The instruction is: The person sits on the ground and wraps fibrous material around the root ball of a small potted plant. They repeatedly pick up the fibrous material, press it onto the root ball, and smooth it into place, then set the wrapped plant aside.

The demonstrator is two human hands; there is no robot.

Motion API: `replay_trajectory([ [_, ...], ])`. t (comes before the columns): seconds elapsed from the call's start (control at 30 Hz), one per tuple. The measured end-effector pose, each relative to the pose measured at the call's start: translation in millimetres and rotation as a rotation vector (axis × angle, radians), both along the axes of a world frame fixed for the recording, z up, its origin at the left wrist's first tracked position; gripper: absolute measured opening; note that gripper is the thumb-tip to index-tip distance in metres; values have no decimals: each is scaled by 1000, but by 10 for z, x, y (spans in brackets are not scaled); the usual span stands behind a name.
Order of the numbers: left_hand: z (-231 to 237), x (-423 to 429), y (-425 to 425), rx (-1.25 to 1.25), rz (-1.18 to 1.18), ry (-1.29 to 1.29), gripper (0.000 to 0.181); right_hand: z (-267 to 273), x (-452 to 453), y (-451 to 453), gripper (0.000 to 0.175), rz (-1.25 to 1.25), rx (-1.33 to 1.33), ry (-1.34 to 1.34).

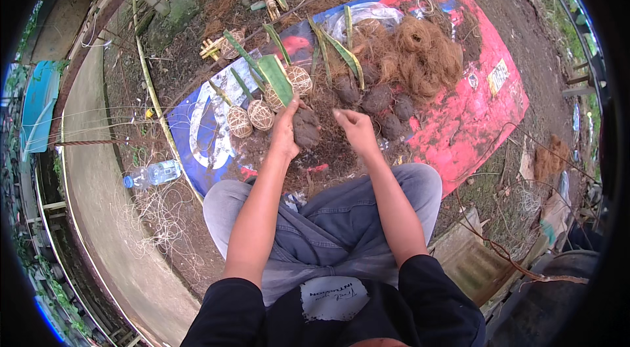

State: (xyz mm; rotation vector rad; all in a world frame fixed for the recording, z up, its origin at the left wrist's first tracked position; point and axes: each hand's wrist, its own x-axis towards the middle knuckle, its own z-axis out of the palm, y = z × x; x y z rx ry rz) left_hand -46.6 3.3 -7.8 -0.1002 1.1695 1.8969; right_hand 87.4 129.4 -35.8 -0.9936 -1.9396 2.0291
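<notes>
My left hand (285, 128) grips a dark brown soil ball (306, 128) with a broad green snake plant leaf cutting (275, 76) standing out of it. To the right, my right hand (355, 128) is raised with thumb and forefinger close together; whether a thin strand is between them cannot be made out. Left of the held ball sit several balls wound with pale string (261, 115), with leaf cuttings in them. Beyond my right hand lies a cluster of dark balls (378, 99), some with upright snake plant leaves (347, 54).
A red and blue printed sheet (472, 130) lies under the work, strewn with soil. Brown coir fibre (428, 56) is heaped at its far right beside a clear plastic bag (366, 15). At left are a plastic bottle (153, 174), tangled string (165, 229) and a concrete strip (98, 199).
</notes>
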Motion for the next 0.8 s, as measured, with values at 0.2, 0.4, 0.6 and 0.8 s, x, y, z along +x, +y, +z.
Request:
replay_trajectory([
  [0.2, -62, 103, 15, 103, -182, 49, 27, 44, -75, -288, 67, 154, -1053, 520],
  [0.4, -94, 128, 13, 36, -324, 249, 24, 150, -41, -349, 58, 123, -931, 515],
  [0.6, -28, 127, -1, 0, -310, 229, 22, 205, -51, -452, 56, 21, -812, 433],
  [0.8, 6, 103, -15, 88, -395, 248, 33, 164, -44, -450, 48, -15, -963, 544],
])
